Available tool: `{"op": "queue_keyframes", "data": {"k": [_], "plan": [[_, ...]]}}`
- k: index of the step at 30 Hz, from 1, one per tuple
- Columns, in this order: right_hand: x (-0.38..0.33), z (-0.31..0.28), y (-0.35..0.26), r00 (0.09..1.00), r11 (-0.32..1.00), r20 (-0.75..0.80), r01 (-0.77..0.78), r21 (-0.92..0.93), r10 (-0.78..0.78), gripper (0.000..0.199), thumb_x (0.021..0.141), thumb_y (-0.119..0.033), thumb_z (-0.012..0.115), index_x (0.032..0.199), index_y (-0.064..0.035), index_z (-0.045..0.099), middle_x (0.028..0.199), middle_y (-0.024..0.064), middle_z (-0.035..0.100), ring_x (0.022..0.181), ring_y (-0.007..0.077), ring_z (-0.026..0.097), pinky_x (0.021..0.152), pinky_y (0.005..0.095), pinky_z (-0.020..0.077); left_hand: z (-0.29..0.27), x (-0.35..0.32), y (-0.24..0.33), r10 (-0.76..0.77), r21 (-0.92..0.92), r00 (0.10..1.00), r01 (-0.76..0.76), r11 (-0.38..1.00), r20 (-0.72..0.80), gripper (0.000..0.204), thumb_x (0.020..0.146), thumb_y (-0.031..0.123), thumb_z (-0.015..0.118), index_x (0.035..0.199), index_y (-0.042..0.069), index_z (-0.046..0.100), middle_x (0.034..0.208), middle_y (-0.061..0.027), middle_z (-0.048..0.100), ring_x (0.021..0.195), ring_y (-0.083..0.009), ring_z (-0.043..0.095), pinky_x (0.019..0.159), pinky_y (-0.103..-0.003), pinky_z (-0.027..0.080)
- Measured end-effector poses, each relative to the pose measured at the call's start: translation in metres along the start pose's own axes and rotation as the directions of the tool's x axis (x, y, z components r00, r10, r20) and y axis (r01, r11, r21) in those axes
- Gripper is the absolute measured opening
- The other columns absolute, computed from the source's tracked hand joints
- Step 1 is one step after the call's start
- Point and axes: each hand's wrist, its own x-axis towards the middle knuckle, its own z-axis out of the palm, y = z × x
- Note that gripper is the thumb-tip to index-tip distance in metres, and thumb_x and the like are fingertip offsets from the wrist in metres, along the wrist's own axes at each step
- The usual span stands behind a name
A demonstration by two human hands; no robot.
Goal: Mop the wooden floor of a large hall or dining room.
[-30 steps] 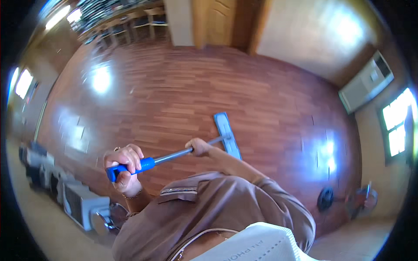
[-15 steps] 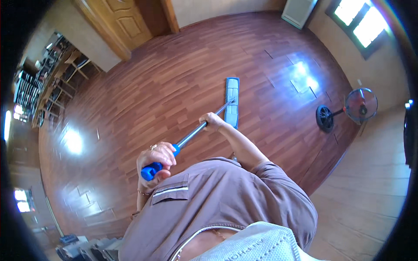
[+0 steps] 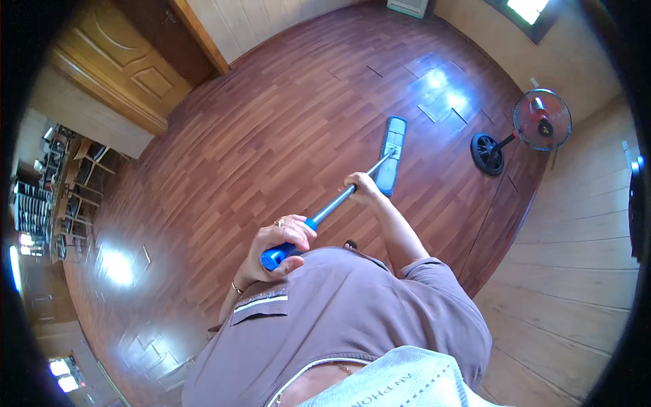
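Note:
A flat mop with a silver pole (image 3: 335,206) slants away from me across the floor. My left hand (image 3: 277,245), with a ring and a bracelet, is wrapped round the blue handle grip (image 3: 277,256) near my chest. Farther down, my right hand (image 3: 363,187) is closed round the metal pole. The pole ends at the mop's long grey-blue head (image 3: 388,178), which lies flat on the brown wood-look floor (image 3: 271,136). The pad's underside is hidden.
A red and black standing fan (image 3: 541,121) with a round black base (image 3: 487,154) is at the right, near the wall. A wooden door (image 3: 125,51) is at the far left. Tables and stools (image 3: 85,180) line the left side. A white cabinet (image 3: 408,5) stands at the far wall.
Both hands and the mop have shifted right in view, and the mop head has turned, its far end now leaning right. The view has swung, moving the fan and door leftward.

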Motion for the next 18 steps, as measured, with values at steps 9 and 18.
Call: {"op": "queue_keyframes", "data": {"k": [9,18], "plan": [[-0.044,-0.032,0.095,0.964,0.98,-0.217,-0.18,-0.089,0.157,0.013,0.061,-0.013,0.078,0.068,-0.0103,0.066,0.064,0.0104,0.06,0.065,0.0317,0.06,0.059,0.0384,0.0464,-0.014,0.056,-0.07,-0.092,-0.099,0.96,0.121,0.988,0.263,0.021,0.075,0.015,0.071,0.091,0.003,0.063,0.094,-0.0118,0.066,0.106,-0.0299,0.057,0.101,-0.047,0.039],[-0.046,-0.032,0.082,0.747,0.827,-0.578,-0.524,-0.206,0.329,0.03,0.07,-0.028,0.079,0.065,-0.0057,0.059,0.072,0.0145,0.062,0.076,0.0359,0.059,0.067,0.0429,0.047,-0.067,0.131,-0.11,-0.116,-0.225,0.837,0.273,0.935,0.535,0.018,0.082,0.015,0.071,0.095,0.004,0.063,0.1,-0.011,0.064,0.114,-0.0285,0.054,0.105,-0.049,0.036]]}}
